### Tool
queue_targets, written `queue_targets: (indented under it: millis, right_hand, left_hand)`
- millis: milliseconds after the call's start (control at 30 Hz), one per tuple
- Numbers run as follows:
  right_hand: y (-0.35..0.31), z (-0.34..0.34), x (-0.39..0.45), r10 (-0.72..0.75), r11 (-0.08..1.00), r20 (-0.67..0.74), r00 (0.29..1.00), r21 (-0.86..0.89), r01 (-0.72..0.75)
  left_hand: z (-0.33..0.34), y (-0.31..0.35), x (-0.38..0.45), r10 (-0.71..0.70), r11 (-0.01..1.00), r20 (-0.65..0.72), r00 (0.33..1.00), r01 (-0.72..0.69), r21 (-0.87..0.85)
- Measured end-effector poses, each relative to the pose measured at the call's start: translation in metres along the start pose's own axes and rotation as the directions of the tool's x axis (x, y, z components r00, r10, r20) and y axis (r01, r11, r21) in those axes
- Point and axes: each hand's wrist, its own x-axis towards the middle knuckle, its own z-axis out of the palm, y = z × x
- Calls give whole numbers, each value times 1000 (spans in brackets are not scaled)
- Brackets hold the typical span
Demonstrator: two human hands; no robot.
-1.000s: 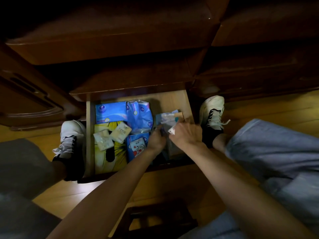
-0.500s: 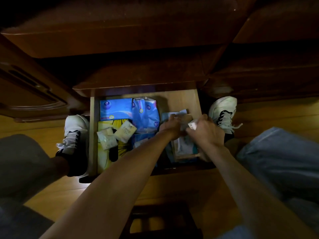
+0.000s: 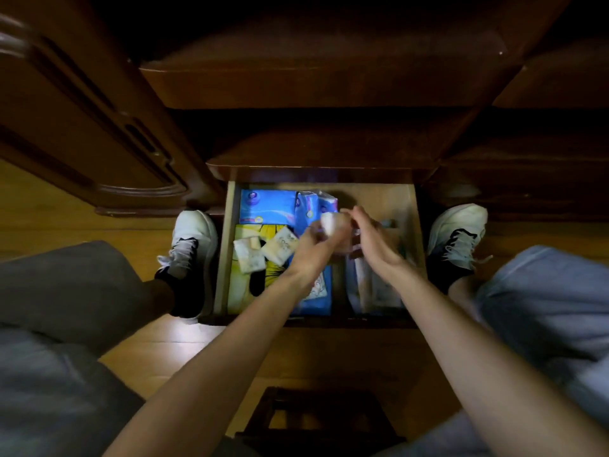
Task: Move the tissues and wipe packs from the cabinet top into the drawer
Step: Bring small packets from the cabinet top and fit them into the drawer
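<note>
The open wooden drawer lies below me, between my feet. Inside it are a blue tissue pack, upright blue packs, a yellow pack with two small white wipe packets on top, and pale packs at the right. My left hand hovers over the drawer's middle, shut on a small white packet. My right hand is beside it with fingers spread, near the packet; whether it touches is blurred.
Dark wooden cabinet fronts overhang the drawer. My white shoes stand on the wooden floor at either side of the drawer. A dark wooden stool is under me at the bottom. My knees fill the lower corners.
Both hands rose from the pale packs at the drawer's right and shifted left to the middle. The left hand now holds a small white packet, and the right hand's fingers have spread.
</note>
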Motion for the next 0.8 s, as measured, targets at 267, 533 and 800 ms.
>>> queue_targets:
  millis: [267,533,800]
  right_hand:
    - [13,46,14,-137,881,91,986,-444,163]
    - [27,79,39,-214,747,-7,977,-646,159]
    - [19,79,105,157,758,-167,973,-611,-227]
  left_hand:
    - [-115,-2,-15,-16,990,-418,908,-44,-134]
    - [-155,-6,-24,342,804,-350,872,-79,590]
    - [-121,-34,18,343,394,-39,939,-106,913]
